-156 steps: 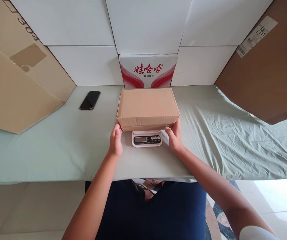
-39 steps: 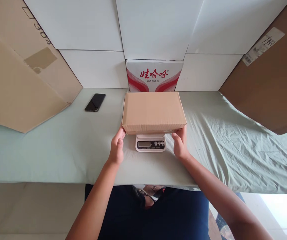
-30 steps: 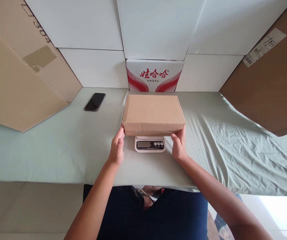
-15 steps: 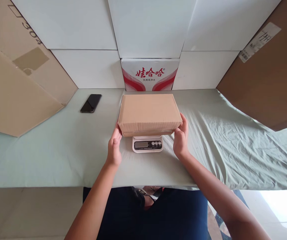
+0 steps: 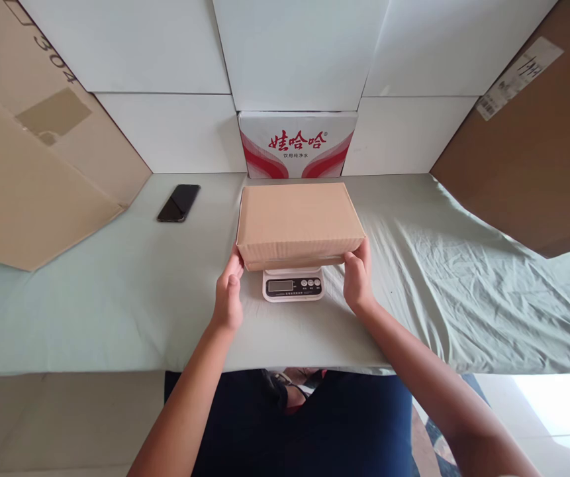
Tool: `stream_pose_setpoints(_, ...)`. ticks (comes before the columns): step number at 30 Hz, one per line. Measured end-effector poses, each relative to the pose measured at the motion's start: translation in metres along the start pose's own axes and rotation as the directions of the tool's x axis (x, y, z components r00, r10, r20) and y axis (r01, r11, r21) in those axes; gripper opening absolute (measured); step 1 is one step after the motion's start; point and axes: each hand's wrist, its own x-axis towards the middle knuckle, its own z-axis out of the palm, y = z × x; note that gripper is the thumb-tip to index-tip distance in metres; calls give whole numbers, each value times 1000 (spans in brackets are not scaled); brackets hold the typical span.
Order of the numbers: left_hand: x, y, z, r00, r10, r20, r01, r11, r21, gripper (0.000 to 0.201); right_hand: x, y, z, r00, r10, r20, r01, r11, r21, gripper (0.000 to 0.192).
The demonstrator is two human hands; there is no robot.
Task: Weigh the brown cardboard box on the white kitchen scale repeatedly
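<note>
A brown cardboard box [image 5: 302, 215] is over the white digital kitchen scale [image 5: 293, 293], hiding its weighing plate. Whether the box's full weight rests on the plate, I cannot tell. The box sits slightly askew, its near right corner a little higher in view than the left. My left hand [image 5: 228, 291] is against the near left corner, fingers partly hidden by the box and thumb apart from it. At the near right corner, my right hand [image 5: 358, 278] grips the box with the thumb on its front face. The scale's display and buttons show in front, and the display looks blank.
A black phone [image 5: 179, 203] lies to the left on the pale green cloth [image 5: 116, 298]. Behind stands a white and red printed carton [image 5: 298, 146] against white panels. Large brown cartons flank the table, one left [image 5: 41, 179] and one right [image 5: 543, 165].
The box has turned slightly and shifted a little right, its near right corner rising in view. My right hand's fingers have moved lower around that corner. The scale and phone stay put.
</note>
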Motion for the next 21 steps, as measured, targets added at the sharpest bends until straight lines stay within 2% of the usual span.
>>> stream_pose_setpoints(7,1,-2,0,1000,-27,10,27,1000,-4,84,-4,-3,4,999,40,3,-40,999,9,39)
stream_pose_setpoints(13,6,8,2,999,6,33,-5,1000,-15,84,-7,-3,9,999,13,30,-15,998,56,52)
stream_pose_setpoints(15,21,15,2,1000,6,22,-6,1000,-19,84,5,-6,11,999,-32,31,31,999,40,57)
stream_pose_setpoints(17,47,18,3,999,-28,22,28,999,-25,84,26,-9,17,995,-97,27,97,995,2,64)
stream_pose_setpoints(19,80,13,6,998,-57,26,58,997,-46,86,53,-7,25,989,-144,30,146,989,-38,72)
stream_pose_setpoints(21,113,-2,12,998,-68,0,68,994,-84,90,80,4,33,987,-162,15,163,985,-63,77)
